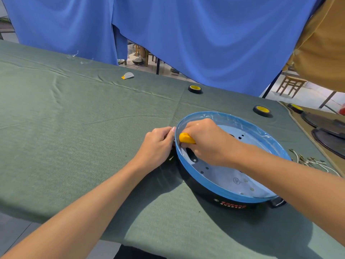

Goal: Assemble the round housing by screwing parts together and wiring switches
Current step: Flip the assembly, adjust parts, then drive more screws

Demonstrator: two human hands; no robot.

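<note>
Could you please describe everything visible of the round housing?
The round housing is a shallow black pan with red print on its wall, rim and inside under blue film, floor pierced by holes. It sits upright on the green cloth. The left hand pinches its rim; the right hand, gripping a yellow tool, reaches inside.

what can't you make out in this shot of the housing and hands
Head view throughout:
Tip of the yellow tool, covered by the right hand.
What the left hand holds at the rim of the round housing, hidden by its fingers.
Red print on the housing's side: too small to read.
Black discs: cut off by the right edge.
</note>
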